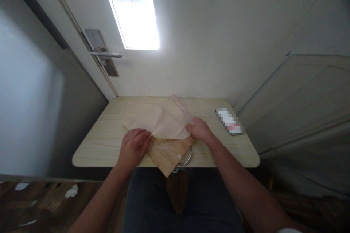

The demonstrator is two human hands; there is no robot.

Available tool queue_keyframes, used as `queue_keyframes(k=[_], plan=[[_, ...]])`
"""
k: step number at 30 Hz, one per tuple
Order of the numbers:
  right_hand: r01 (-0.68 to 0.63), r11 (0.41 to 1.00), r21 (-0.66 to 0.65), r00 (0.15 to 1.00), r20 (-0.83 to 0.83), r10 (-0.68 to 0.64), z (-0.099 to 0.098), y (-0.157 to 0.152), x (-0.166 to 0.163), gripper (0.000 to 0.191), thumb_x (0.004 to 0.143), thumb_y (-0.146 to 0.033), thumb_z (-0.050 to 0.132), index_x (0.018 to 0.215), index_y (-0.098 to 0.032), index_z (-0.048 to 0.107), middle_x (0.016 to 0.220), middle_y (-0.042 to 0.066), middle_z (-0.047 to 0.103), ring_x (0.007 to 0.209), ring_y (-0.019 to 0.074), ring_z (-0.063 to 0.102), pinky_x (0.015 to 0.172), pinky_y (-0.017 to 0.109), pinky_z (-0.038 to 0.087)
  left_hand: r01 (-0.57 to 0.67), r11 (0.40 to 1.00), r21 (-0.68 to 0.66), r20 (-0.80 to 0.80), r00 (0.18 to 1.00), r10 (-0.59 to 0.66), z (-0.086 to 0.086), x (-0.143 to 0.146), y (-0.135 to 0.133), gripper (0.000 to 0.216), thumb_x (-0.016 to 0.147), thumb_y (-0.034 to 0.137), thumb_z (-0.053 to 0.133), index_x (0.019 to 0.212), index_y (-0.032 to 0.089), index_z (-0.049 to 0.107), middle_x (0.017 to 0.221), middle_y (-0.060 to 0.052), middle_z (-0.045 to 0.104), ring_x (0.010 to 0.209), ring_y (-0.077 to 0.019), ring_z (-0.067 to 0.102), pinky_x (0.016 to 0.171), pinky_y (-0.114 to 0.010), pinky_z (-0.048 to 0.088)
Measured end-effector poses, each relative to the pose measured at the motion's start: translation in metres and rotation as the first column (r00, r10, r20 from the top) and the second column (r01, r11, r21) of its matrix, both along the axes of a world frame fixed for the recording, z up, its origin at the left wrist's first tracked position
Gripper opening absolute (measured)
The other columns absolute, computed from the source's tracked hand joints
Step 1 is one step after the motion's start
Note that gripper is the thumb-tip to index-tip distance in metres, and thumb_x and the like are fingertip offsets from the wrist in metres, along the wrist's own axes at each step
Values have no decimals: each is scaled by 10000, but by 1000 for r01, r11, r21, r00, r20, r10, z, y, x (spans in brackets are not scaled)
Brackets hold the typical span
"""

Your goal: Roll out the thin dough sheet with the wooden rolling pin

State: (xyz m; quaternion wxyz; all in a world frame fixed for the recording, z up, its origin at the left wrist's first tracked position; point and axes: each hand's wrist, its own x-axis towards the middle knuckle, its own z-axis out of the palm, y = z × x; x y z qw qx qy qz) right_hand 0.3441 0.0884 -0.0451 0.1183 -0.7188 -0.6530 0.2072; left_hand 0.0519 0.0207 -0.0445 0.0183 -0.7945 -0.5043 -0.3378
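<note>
The person is sitting at a small pale table (104, 142) set against a white door (205, 43), and both hands are working at its near edge. The right hand (199, 129) is closing its fingers around the near end of a thin rod (182, 109), probably a slim rolling pin, though the view is too soft to be sure. The rod's long axis is running away from that hand, up and to the left toward the door, so nearly all of its length is lying beyond the grip and along the right border of a pale thin sheet (155, 122). The sheet is spreading flat in the middle of the table, between the two hands, with its near edge lying over a wooden board (168, 154) whose corner is jutting past the table edge toward the person's lap. The left hand (133, 145) is resting palm down, with fingers bent, on the sheet's near left edge where it meets the board; whether it is pinching the edge or only pressing on it cannot be told. The left hand is the nearer one to the sheet's body, while the right is touching only its border. A metal loop (187, 159) is showing beneath the board, just below the right hand, and a blurred flat object (229, 121) is lying well apart to the right.
</note>
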Motion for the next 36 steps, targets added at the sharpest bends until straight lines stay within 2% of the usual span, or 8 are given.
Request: queue_keyframes(k=[13, 15, 17, 19, 21, 26, 32, 36], plan=[[-21, 992, 126, 994, -106, 35, -5, -29, -26, 112, 843, -290, 591, 889, -189, 607, 925, 62, 692, 840, 178, 623, 722, 248, 414, -23, 994, -109, 61, 998, 29, -12, -37, -35, 161, 884, 363, 614, 954, 263, 719, 1015, -65, 693, 1004, -225, 624, 914, -405, 506], [-38, 986, 165, 996, -73, 51, -9, -37, -29, 101, 855, -291, 581, 843, -191, 585, 908, 62, 676, 836, 179, 605, 733, 254, 408, -204, 965, -163, 65, 974, 217, -18, -37, -33, 261, 870, 438, 612, 1036, 259, 702, 1117, -90, 683, 1094, -264, 607, 978, -450, 479], [-52, 980, 191, 996, -57, 64, -13, -47, -30, 113, 862, -299, 579, 821, -194, 567, 898, 59, 660, 837, 180, 593, 747, 258, 407, -440, 870, -221, 59, 885, 462, -24, -38, -24, 421, 889, 503, 543, 1174, 211, 649, 1206, -153, 657, 1172, -330, 576, 1012, -540, 439], [-68, 976, 205, 994, -71, 84, -17, -59, -30, 122, 868, -311, 578, 820, -199, 562, 893, 56, 650, 844, 181, 590, 770, 261, 410, -555, 778, -295, 40, 806, 590, -30, -37, -11, 521, 932, 516, 426, 1266, 151, 589, 1244, -207, 639, 1205, -372, 558, 1013, -599, 411], [-70, 976, 208, 990, -108, 94, -18, -71, -29, 121, 874, -317, 571, 828, -205, 566, 892, 54, 645, 853, 185, 595, 783, 263, 416, -534, 763, -364, 32, 812, 583, -33, -32, 2, 547, 947, 497, 373, 1304, 126, 557, 1291, -217, 619, 1224, -364, 553, 1034, -586, 397], [7, 993, 117, 970, -241, 21, -13, -88, -23, 138, 858, -358, 589, 835, -222, 579, 818, 38, 659, 785, 199, 615, 712, 272, 430, -469, 799, -376, 57, 849, 525, -28, -10, 13, 529, 863, 448, 530, 1301, 152, 562, 1309, -180, 620, 1205, -334, 576, 1050, -539, 390], [100, 992, 79, 954, -290, -73, -9, -71, -21, 117, 817, -310, 640, 870, -209, 615, 849, 47, 705, 804, 193, 641, 696, 261, 422, -430, 838, -337, 62, 878, 475, -23, 3, 5, 486, 814, 439, 595, 1215, 166, 621, 1132, -147, 681, 1040, -308, 631, 969, -494, 451], [132, 987, 90, 948, -302, -99, -13, -65, -22, 64, 800, -253, 635, 847, -211, 622, 833, 31, 709, 772, 175, 643, 688, 251, 421, -450, 824, -345, 113, 851, 512, -23, -3, 7, 372, 802, 431, 595, 1099, 215, 658, 985, -95, 681, 954, -281, 638, 868, -443, 490]])
